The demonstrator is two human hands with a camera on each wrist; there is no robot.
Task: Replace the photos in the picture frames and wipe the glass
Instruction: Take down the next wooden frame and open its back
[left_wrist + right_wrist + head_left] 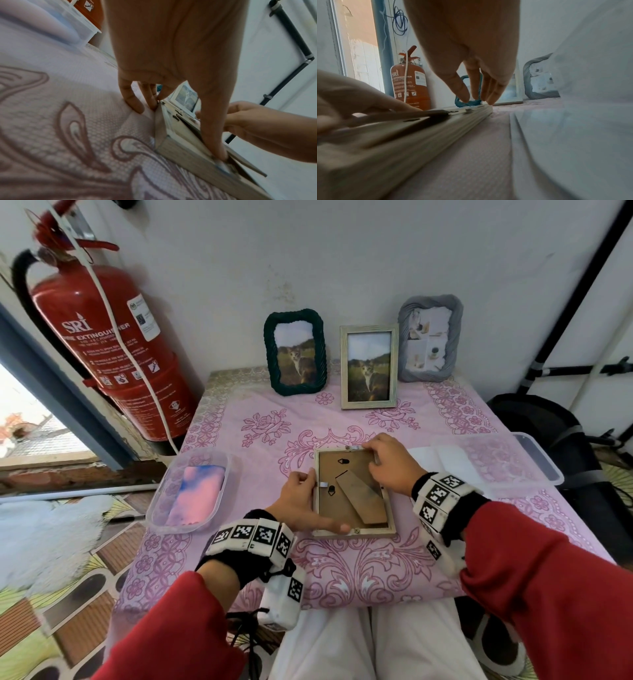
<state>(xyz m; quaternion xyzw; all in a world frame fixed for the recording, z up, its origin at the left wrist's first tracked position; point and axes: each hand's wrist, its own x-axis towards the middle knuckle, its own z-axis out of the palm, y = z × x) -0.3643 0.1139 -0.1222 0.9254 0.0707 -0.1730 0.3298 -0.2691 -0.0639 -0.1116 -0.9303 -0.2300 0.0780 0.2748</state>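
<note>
1. A small table stands against a pale, marked wall, covered with a pink cloth printed with purple roses and scrolls.
2. At the back of the table three frames stand upright in a row: a dark green frame and a pale wooden frame, each showing a cat photo, and a grey frame with a collage.
3. A fourth frame lies face down near the front middle of the cloth, its brown backing and folded stand upward.
4. The left hand grasps this frame's left edge, thumb laid along the bottom rail, fingers pinched at a metal tab.
5. The right hand grasps the top right corner, fingers curled over the edge.
6. A clear plastic tub holding a pink and blue cloth sits left; another clear tub sits right.
7. A red fire extinguisher stands beside the table's left, next to a window.
</note>
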